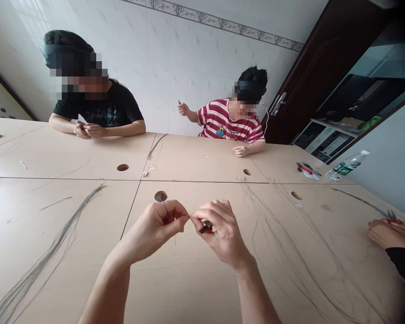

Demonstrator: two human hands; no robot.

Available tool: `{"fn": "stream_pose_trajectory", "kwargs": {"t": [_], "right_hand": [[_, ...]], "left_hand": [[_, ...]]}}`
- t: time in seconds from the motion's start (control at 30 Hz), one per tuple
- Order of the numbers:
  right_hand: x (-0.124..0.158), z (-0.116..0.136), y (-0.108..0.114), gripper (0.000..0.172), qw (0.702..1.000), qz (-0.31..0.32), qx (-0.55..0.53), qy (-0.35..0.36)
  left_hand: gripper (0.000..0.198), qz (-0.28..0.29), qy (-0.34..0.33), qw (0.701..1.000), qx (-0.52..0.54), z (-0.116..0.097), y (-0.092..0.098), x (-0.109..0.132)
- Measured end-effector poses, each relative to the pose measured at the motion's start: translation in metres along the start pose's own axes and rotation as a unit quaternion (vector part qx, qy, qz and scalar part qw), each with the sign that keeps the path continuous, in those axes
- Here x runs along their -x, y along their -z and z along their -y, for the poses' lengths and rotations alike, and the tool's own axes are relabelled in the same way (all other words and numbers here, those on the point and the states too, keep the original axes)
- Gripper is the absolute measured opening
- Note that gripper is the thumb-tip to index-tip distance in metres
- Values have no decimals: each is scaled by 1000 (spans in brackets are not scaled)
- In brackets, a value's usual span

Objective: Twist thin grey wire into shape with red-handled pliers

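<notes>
Just above the table, my left hand (158, 229) is closed in a pinch on a thin wire (175, 236), whose loose end hangs below the fingers. My right hand (222, 229) meets it fingertip to fingertip and pinches the same wire, with a tiny knot or bead between them too small to make out. Tucked in the curled fingers of that hand are red-handled pliers (206, 227), mostly hidden by the palm. A bundle of long grey wires (65, 231) lies left of my left hand, and more loose wires (283, 234) spread to the right.
Opposite sit a person in black (97, 108) and a person in a striped shirt (219, 117). At right, a co-worker's hand (381, 234) is near pliers (393, 217). A water bottle (346, 165) and red-handled tools (303, 168) lie at back right. The tabletop has cable holes (161, 196).
</notes>
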State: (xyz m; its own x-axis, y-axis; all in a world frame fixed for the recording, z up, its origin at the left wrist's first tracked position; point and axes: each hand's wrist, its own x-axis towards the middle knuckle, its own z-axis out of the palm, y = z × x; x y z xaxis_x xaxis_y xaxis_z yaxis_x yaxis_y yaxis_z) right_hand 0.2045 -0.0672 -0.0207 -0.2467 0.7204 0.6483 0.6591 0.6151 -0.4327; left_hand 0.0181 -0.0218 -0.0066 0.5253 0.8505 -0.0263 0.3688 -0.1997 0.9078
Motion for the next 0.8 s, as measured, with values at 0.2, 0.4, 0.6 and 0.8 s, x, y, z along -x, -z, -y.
{"fn": "stream_pose_trajectory", "kwargs": {"t": [0.2, 0.4, 0.6, 0.8], "right_hand": [[1, -1, -1, 14, 1000, 17, -1, -3], [1, -2, -2, 10, 1000, 23, 7, 4], [2, -3, -1, 9, 999, 34, 9, 4], [2, -3, -2, 10, 999, 46, 10, 6]], "left_hand": [[15, 12, 7, 1000, 20, -7, 2, 2], [15, 17, 25, 999, 38, -8, 2, 2], [15, 17, 15, 999, 38, -9, 2, 0], [15, 26, 14, 999, 38, -6, 1, -3]]}}
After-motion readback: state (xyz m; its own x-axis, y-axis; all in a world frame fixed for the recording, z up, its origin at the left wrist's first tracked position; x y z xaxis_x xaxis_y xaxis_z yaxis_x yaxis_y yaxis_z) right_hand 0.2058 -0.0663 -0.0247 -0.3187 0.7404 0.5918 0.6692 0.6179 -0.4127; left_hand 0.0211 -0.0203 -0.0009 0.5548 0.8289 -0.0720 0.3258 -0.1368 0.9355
